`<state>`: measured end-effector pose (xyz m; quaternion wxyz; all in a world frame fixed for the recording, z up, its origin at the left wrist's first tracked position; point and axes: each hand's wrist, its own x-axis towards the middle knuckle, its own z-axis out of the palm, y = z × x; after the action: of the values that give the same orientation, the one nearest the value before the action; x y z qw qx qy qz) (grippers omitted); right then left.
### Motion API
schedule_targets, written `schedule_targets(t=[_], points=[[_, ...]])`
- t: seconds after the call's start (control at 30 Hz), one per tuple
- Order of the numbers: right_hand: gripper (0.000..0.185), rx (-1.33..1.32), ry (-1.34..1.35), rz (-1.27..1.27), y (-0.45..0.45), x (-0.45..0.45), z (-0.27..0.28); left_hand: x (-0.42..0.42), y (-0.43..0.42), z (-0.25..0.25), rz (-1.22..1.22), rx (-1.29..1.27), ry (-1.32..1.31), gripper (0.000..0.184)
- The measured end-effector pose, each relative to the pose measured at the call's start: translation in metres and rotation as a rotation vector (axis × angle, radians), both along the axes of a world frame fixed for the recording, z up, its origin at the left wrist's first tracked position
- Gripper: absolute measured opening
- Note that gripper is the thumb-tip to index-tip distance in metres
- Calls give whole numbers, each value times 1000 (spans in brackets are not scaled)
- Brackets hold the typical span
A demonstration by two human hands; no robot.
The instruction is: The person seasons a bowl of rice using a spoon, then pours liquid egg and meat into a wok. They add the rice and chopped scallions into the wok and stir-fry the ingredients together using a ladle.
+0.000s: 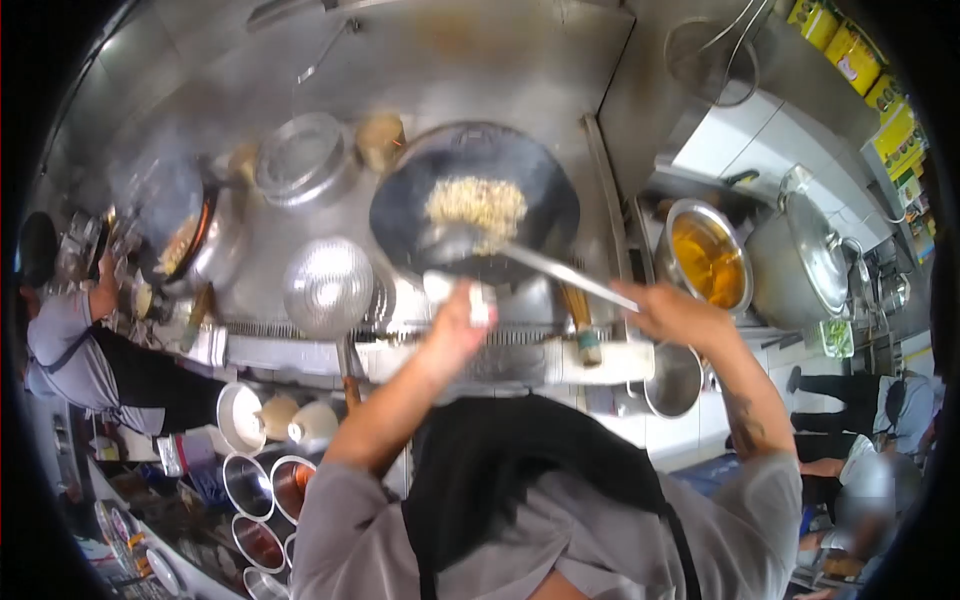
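A dark wok [545, 170] sits on the steel range in front of me, with a heap of pale, chopped, fried-rice-like food [475, 205] in it. My left hand [460, 318] is closed around a folded white cloth [440, 288] at the wok's near rim; any wok handle under the cloth is hidden. In my right hand [680, 318] is the end of a long metal wok ladle [565, 270]. Its blurred head rests at the near edge of the food. A perforated strainer [328, 287] lies left of the wok.
Left of the wok stand a round metal pot [305, 160] and a second, steaming wok [205, 235], with a co-worker [120, 350] beside it. To the right are a bowl of orange liquid [708, 262] and a large lidded pot [800, 262]. Several seasoning containers [248, 487] stand at lower left.
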<state>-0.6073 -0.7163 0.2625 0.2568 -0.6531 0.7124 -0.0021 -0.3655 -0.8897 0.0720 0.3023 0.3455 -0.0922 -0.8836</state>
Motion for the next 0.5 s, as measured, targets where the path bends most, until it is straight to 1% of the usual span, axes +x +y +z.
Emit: schedule_targets(t=[0.03,0.07,0.13,0.17,0.2,0.23,0.27,0.3,0.33,0.37,0.43,0.47,0.5], points=[[46,-153,-126,176,10,-19,-9,2,19,37,-79,-31,-91,13],[46,-118,-130,161,7,-28,-18,7,28,48,-171,23,-43,14],[46,-26,-154,120,-5,-44,-33,4,22,59,-37,122,-145,16],[46,1,-81,72,-22,-40,-37,-1,1,42,-57,101,-53,16],[40,-89,21,70,-37,-41,-51,-6,-11,27,-95,62,-20,18],[35,-189,25,77,-49,-32,-56,-6,-4,-19,-46,-10,-7,19],[34,-228,78,41,-52,-26,-59,-2,7,-62,3,-93,15,21],[33,-269,133,5,-55,-22,-60,12,26,-79,-62,10,-8,19],[33,-307,184,-29,-54,-19,-60,28,44,-96,-126,32,-14,20],[39,-375,184,-11,-47,-19,-52,29,58,-54,-134,12,-93,19],[40,-393,139,6,-41,-19,-29,30,61,-24,-102,25,-33,18],[40,-384,106,18,-34,-15,-27,26,38,-33,-64,55,105,17],[43,-379,87,37,-32,-15,-25,12,7,-17,-40,21,127,16]])
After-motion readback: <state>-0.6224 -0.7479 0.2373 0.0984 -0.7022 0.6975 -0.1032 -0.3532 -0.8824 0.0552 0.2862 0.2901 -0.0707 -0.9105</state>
